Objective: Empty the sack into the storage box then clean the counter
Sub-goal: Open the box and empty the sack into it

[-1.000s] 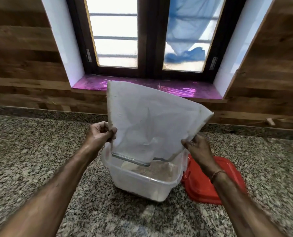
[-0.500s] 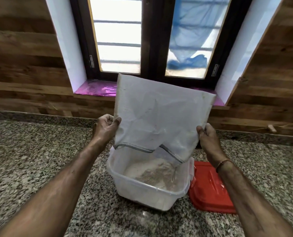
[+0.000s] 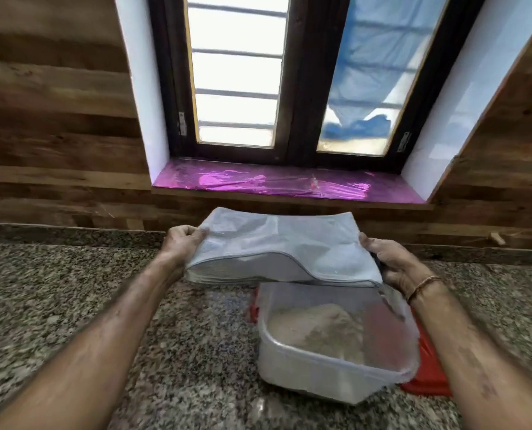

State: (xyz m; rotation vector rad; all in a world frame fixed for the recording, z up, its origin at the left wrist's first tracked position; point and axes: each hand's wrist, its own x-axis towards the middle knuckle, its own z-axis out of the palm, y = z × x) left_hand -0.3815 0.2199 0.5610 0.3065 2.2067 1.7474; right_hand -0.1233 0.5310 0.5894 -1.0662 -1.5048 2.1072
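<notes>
Pinching the limp sack (image 3: 277, 243) at its side edges with left hand (image 3: 180, 243) and right hand (image 3: 395, 265); probably light, floppy.

Daylight is pouring through the dark-framed window (image 3: 302, 88), and its left pane (image 3: 236, 72) is glowing white behind horizontal bars. A blue sheet (image 3: 367, 88) is hanging behind the right pane. Shiny magenta foil (image 3: 258, 180) is covering the sill, wrinkling and catching the light. Wood panelling (image 3: 50, 119) is running along the wall on both sides.

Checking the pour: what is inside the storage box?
A heap of pale powder lies in the storage box; the sack covers its far edge, hiding that part.
</notes>
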